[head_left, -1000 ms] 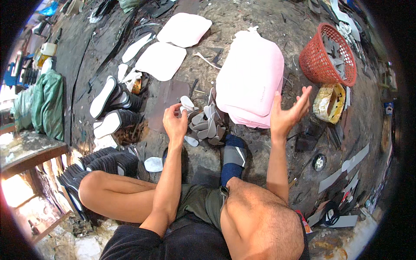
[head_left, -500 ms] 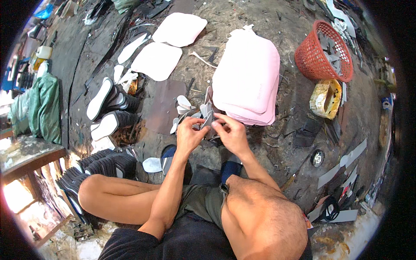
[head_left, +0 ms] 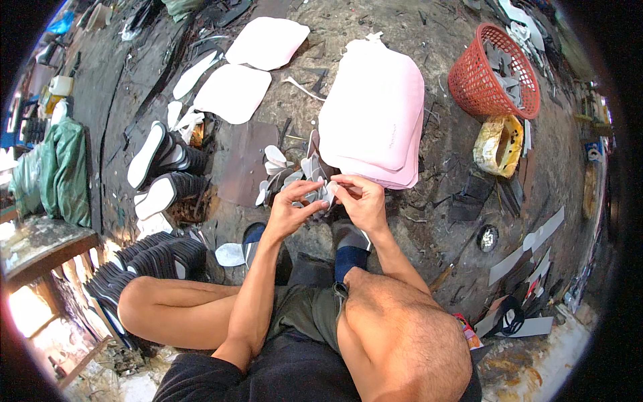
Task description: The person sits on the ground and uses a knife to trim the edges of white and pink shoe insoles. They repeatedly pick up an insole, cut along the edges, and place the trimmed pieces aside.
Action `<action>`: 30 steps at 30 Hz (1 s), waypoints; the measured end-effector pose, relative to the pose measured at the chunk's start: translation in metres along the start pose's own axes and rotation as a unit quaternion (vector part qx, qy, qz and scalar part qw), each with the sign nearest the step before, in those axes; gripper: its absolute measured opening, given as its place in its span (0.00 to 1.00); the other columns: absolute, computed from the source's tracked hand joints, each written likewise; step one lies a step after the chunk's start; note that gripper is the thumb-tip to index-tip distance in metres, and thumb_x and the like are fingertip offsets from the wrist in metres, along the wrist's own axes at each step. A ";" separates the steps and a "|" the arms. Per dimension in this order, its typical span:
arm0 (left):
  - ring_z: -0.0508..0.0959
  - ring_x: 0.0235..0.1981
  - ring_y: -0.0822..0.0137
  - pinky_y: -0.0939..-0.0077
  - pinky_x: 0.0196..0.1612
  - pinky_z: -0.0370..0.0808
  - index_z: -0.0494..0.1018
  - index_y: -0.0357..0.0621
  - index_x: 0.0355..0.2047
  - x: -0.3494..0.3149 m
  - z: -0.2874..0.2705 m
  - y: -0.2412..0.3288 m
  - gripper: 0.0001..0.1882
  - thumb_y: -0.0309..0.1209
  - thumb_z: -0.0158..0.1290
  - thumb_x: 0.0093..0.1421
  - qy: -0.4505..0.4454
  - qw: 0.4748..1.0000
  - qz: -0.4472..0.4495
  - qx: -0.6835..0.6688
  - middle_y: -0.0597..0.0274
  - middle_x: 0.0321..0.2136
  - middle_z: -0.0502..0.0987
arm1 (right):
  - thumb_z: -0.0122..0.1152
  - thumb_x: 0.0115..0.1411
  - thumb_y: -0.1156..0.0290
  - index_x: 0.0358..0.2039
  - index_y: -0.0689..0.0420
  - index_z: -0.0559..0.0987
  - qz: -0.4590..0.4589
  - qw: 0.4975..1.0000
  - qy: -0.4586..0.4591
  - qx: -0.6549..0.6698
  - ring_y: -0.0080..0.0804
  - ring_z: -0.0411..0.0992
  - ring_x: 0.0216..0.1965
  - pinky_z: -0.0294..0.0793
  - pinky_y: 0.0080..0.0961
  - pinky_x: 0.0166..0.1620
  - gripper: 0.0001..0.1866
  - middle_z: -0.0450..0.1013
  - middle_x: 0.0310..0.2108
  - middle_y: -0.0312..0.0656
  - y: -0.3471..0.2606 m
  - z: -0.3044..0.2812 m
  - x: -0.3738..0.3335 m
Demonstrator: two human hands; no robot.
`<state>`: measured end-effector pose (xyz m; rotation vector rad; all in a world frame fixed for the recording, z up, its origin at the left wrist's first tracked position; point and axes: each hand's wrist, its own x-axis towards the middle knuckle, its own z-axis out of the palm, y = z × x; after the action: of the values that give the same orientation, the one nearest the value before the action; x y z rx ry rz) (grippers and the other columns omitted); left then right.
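My right hand (head_left: 367, 206) pinches a small rounded grey-white cut piece (head_left: 328, 192) between thumb and forefinger. From the other side, the thumb and curled forefinger of my left hand (head_left: 288, 213) close on the same piece; its exact grip is partly hidden. Just beyond my fingers lies a loose heap of small rounded pieces (head_left: 274, 161), white, grey and dark. A brown flat sheet (head_left: 242, 164) is to the left of the heap. To its right, a thick stack of pale pink sheets (head_left: 375, 107) reaches almost to my right hand.
Two pale sheets (head_left: 234, 94) lie far left. Black-and-white shoe soles (head_left: 157, 194) are stacked nearer, with a long row of dark soles (head_left: 144, 258) by my knee. At right are a red basket (head_left: 462, 84) of grey scraps, a yellow container (head_left: 487, 149) and grey strips (head_left: 526, 248).
The small piece has turned and shows more of its light face between my hands. My left fingers have spread slightly. The whole view has shifted a little.
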<state>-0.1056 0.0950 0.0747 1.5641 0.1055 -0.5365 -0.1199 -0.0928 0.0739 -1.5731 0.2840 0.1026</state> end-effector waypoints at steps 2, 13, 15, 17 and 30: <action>0.77 0.27 0.79 0.87 0.24 0.74 0.81 0.39 0.42 -0.001 0.002 -0.004 0.15 0.23 0.68 0.53 0.005 0.999 0.042 0.011 0.60 0.46 0.75 | 0.63 0.61 0.78 0.42 0.65 0.83 0.042 0.996 0.003 0.075 0.22 0.79 0.31 0.80 0.19 0.33 0.09 0.81 0.34 0.40 -0.007 0.001 -0.002; 0.79 0.26 0.64 0.74 0.31 0.76 0.81 0.41 0.40 0.005 0.008 -0.009 0.18 0.36 0.70 0.52 0.160 0.902 0.213 0.340 0.59 0.35 0.82 | 0.66 0.59 0.78 0.40 0.61 0.83 -0.070 0.984 0.140 -0.081 0.21 0.78 0.32 0.76 0.19 0.33 0.09 0.82 0.34 0.39 -0.020 -0.017 -0.003; 0.81 0.28 0.66 0.75 0.35 0.78 0.80 0.41 0.46 0.005 0.016 -0.005 0.19 0.32 0.68 0.54 0.188 0.901 0.226 0.319 0.59 0.34 0.83 | 0.66 0.58 0.78 0.40 0.60 0.84 -0.102 0.983 0.099 -0.114 0.23 0.78 0.31 0.77 0.19 0.34 0.09 0.81 0.34 0.41 -0.027 -0.023 -0.004; 0.82 0.30 0.68 0.76 0.36 0.79 0.79 0.41 0.49 0.001 0.024 0.003 0.20 0.28 0.67 0.55 0.062 0.990 0.083 0.100 0.59 0.35 0.83 | 0.67 0.57 0.77 0.38 0.60 0.84 -0.135 0.981 0.041 -0.130 0.26 0.79 0.31 0.77 0.21 0.34 0.08 0.81 0.35 0.43 -0.033 -0.031 -0.005; 0.81 0.33 0.72 0.77 0.36 0.79 0.80 0.37 0.37 0.061 0.093 0.051 0.08 0.23 0.64 0.57 -0.015 0.997 0.021 -0.071 0.61 0.35 0.82 | 0.56 0.68 0.64 0.38 0.59 0.78 -0.256 0.838 0.143 -0.460 0.44 0.80 0.33 0.77 0.40 0.32 0.11 0.80 0.33 0.48 -0.054 -0.128 0.083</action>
<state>-0.0569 -0.0143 0.0997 1.4160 0.0850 -0.5084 -0.0415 -0.2300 0.1097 -2.5837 0.0114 -0.4948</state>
